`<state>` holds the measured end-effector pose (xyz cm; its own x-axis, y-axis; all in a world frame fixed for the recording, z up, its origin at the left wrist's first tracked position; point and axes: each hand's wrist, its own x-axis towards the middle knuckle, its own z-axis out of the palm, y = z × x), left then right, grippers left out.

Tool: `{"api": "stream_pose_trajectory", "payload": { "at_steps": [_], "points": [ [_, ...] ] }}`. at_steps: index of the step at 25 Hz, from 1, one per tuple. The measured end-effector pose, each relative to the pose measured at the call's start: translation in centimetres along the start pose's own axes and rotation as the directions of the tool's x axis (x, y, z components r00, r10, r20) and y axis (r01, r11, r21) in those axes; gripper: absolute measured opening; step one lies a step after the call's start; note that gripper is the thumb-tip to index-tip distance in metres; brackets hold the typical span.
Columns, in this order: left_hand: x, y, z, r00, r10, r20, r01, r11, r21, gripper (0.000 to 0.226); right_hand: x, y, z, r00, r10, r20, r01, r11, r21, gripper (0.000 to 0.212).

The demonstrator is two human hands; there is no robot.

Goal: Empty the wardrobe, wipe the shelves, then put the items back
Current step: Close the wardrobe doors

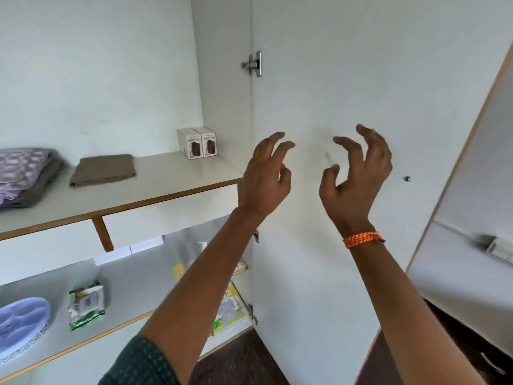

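So, both hands empty: left hand (265,173) and right hand (356,173) loosely curled by the open door (361,79) | upper shelf (172,176) holds brown cloth (102,169), two boxes (197,142) | I'd lift the far-right boxes together, upright.

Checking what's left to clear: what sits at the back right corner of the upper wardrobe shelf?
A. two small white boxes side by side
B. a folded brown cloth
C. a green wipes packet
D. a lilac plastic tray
A: the two small white boxes stand upright, side by side, in the upper shelf's back right corner.
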<state>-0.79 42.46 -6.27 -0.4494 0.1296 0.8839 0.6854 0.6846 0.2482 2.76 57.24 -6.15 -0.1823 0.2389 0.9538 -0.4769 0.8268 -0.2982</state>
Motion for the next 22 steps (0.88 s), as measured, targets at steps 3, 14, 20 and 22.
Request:
{"api": "stream_pose_trajectory", "payload": {
  "at_steps": [3,14,20,22],
  "points": [
    [1.6,5.9,4.1,0.994,0.031,0.105,-0.015,0.989,-0.149,0.053,2.1,3.7,-4.6,0.965,0.145,-0.217,-0.156,0.987,-0.036,0.053],
    [4.1,19.4,13.5,0.906,-0.224,0.358,0.32,0.917,-0.239,0.118,1.9,14.3,-9.1,0.479,0.628,0.614,-0.871,0.253,0.421,0.045],
    [3.5,20.3,12.4,0.895,-0.296,0.334,0.364,0.917,-0.162,0.123,1.3,12.9,-9.0,0.458,0.646,0.61,-0.861,0.154,0.484,0.033],
    [3.1,20.2,11.1,0.894,-0.299,0.335,0.374,0.909,-0.184,0.123,0.8,11.5,-8.9,0.47,0.65,0.597,-0.851,0.152,0.503,0.033]
  ]
}}
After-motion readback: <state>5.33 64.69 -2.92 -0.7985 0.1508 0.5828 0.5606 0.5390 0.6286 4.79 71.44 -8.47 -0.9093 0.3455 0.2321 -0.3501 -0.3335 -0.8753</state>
